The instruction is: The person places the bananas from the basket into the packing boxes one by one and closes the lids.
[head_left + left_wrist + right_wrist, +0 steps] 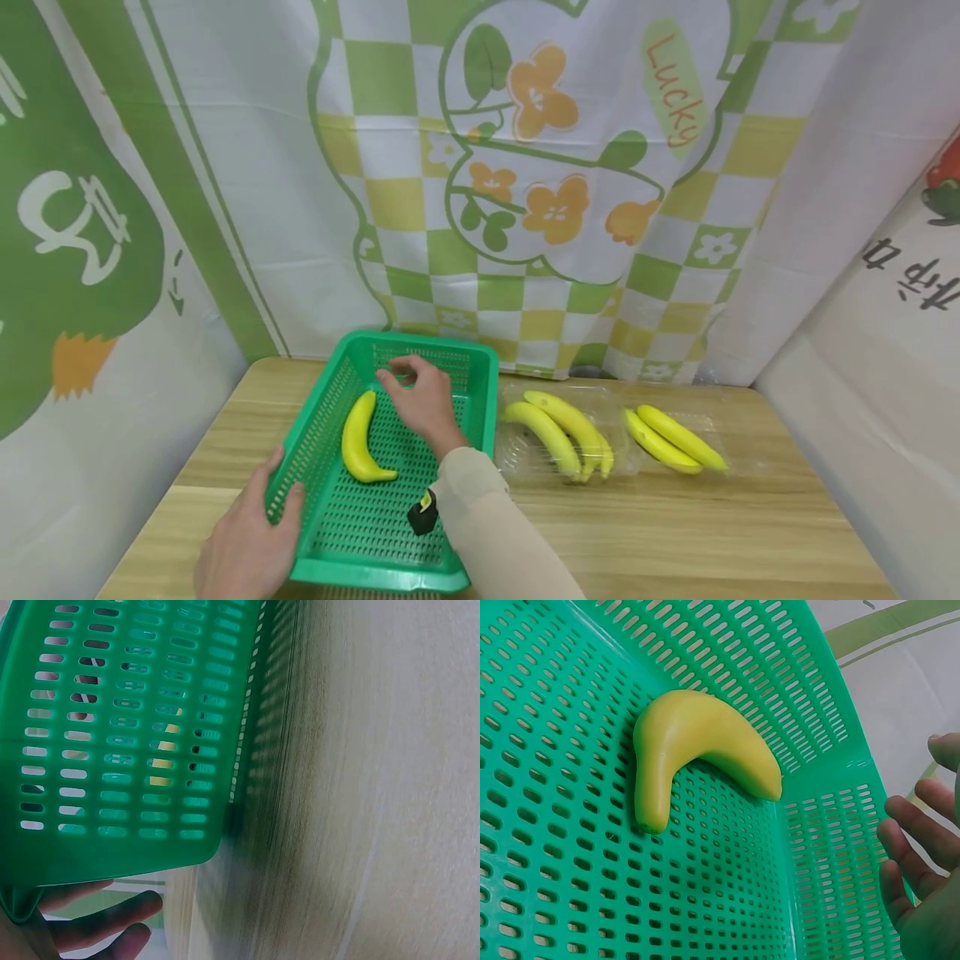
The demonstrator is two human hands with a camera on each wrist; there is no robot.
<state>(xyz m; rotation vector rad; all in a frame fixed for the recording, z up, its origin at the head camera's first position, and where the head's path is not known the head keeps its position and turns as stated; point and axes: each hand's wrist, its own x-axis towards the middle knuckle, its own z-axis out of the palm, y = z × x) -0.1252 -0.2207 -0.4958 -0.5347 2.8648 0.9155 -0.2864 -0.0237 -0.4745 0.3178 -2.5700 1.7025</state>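
A green perforated plastic basket (390, 575) stands on the table. Its left rim is gripped by my left hand (251, 533), thumb on the inner side and fingers outside. In the left wrist view, the fingers (112, 922) reach past the basket's edge. One yellow banana (360, 442) lies in the basket along its left wall; the right wrist view shows this banana (705, 739) resting alone on the slotted floor. Over the far part of the basket hovers my right hand (423, 400), fingers loosely bent and holding nothing, to the banana's right.
Right of the basket, a clear plastic container (517, 458) holds several bananas (562, 425). Another clear container (708, 425) beside it holds two bananas (678, 437). The wooden table (675, 533) meets a patterned curtain (480, 208) at the back. A small black object (423, 515) sits by my right cuff.
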